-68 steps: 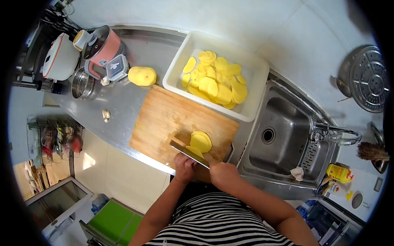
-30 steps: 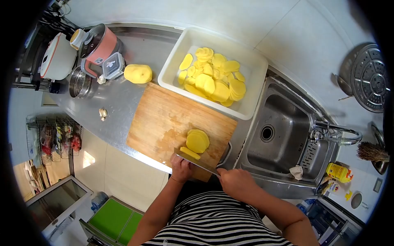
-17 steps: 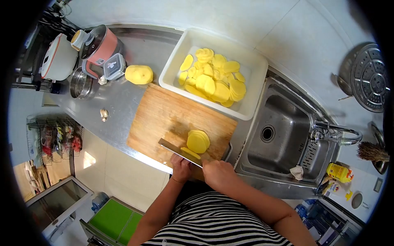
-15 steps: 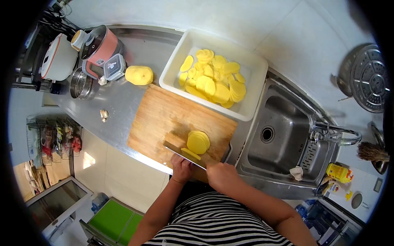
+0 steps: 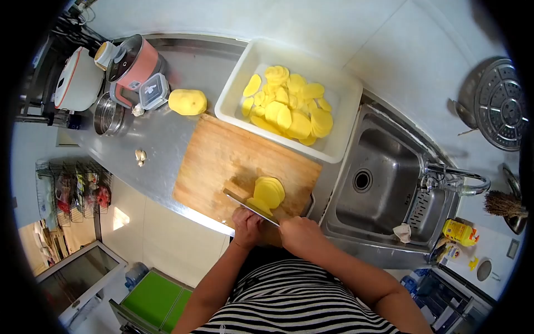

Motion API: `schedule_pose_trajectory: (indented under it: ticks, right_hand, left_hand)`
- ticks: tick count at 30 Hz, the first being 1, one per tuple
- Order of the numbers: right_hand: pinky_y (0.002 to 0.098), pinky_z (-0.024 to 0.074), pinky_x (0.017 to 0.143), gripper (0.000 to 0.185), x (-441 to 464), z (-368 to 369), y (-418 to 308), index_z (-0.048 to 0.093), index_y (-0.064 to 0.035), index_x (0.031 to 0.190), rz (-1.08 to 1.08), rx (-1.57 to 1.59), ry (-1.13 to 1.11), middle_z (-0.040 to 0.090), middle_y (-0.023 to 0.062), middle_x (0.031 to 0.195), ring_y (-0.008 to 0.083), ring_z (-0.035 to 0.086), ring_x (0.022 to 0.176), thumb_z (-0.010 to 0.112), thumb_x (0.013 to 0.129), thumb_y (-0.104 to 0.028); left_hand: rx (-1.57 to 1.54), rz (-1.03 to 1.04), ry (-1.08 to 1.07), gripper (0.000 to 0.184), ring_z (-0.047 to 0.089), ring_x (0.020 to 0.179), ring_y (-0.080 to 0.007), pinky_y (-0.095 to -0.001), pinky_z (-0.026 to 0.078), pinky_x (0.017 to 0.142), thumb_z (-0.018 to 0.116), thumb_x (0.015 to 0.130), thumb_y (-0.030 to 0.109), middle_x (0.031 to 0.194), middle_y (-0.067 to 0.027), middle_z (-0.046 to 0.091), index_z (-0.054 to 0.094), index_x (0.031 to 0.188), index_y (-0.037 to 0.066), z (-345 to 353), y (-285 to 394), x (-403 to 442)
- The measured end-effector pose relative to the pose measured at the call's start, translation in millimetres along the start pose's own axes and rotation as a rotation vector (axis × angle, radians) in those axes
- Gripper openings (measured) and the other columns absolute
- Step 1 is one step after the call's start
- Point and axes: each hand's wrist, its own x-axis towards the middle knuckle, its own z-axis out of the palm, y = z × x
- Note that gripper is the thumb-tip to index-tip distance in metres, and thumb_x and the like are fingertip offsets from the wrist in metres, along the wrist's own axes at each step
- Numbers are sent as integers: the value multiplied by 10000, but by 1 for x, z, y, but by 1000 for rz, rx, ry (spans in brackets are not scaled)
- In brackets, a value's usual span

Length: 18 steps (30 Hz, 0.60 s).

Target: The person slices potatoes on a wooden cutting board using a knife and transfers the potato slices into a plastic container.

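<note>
My right hand is closed round the handle of a knife, whose blade points up and left over the near part of the wooden cutting board. Just below the blade, my left hand has its fingers bent together at the board's near edge; what they press on is hidden behind the blade and fingers. Yellow potato slices lie overlapped on the far side of the blade. Beyond the board, a white tub holds many more slices. A whole peeled potato rests on the steel counter.
To the right is a metal sink with a faucet. Garlic cloves, a lidded container, a pink pot, a steel bowl and a white cooker stand at the left.
Since about a second ago, the knife and my right hand have shifted up and left. Another slice now leans against the stack beside the blade. My left hand stays near the same spot.
</note>
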Motion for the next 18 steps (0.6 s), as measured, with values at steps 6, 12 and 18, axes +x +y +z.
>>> schedule_pose_trajectory:
  ticks: [6, 12, 18]
  right_hand:
    - [458, 521, 623, 151, 24, 16, -1, 618, -6, 752, -4, -52, 34, 650, 209, 758, 364, 655, 714, 497, 786, -91]
    - [470, 516, 633, 145, 30, 34, 15, 602, 2, 833, -15, -37, 87, 647, 228, 784, 380, 649, 722, 509, 787, -99]
    - [493, 489, 600, 231, 11, 18, 18, 538, -28, 947, -85, 27, 123, 626, 208, 705, 396, 619, 658, 509, 890, -250]
  left_hand:
    - [19, -2, 13, 301, 521, 798, -289, -398, 405, 695, 664, 655, 6, 921, -94, 509, 496, 887, 97, 5, -3, -7]
    - [53, -2, -15, 264, 526, 740, -291, -400, 415, 634, 665, 679, 28, 895, -91, 500, 503, 873, 104, -1, 3, 3]
    - [53, -29, 12, 255, 530, 755, -297, -413, 421, 649, 665, 696, 39, 901, -101, 490, 501, 883, 96, -1, 3, 2]
